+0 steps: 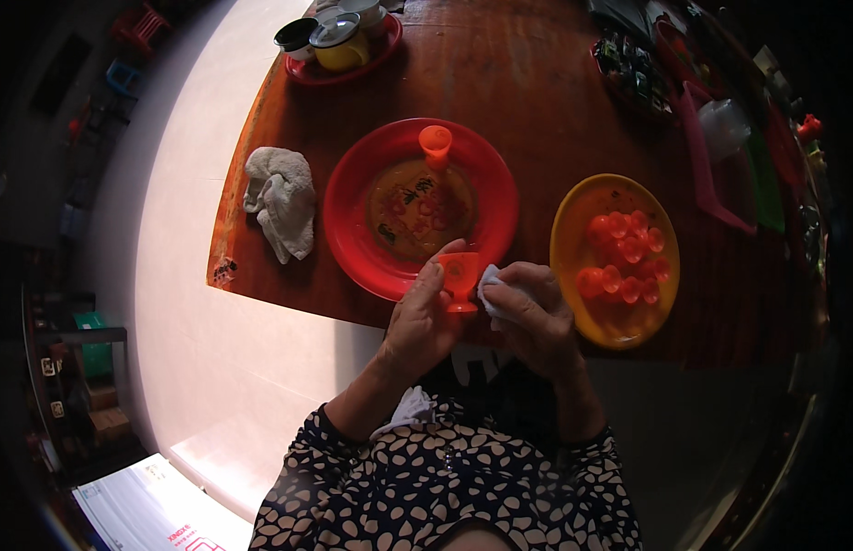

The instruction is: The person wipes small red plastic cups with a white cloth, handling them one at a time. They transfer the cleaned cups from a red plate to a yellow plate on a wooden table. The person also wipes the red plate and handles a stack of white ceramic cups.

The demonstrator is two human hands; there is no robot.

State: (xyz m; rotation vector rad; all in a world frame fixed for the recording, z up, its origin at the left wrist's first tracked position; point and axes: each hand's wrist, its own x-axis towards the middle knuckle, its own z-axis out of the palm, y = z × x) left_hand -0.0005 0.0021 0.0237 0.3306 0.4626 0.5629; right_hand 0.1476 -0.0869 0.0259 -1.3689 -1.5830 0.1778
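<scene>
My left hand [422, 317] grips a small translucent orange-red footed cup [459, 275], tilted at the near rim of a large red basin [353, 266]. Just right of it, my right hand [538, 312] is closed on a bunched white cloth [493, 292], a small gap from the cup. Inside the basin lies shallow liquid over a printed bottom, and another orange cup [435, 145] stands toward its far side. On the right, a yellow oval tray [619, 335] carries several orange-red cups [628, 241] set close together.
A crumpled off-white towel [281, 197] lies left of the basin. Farther back, a red tray [390, 46] holds lidded mugs [342, 48]. At the far right are a pink plastic bin [707, 174] and dark packets [624, 69]. The wooden table's [298, 298] near edge runs before me.
</scene>
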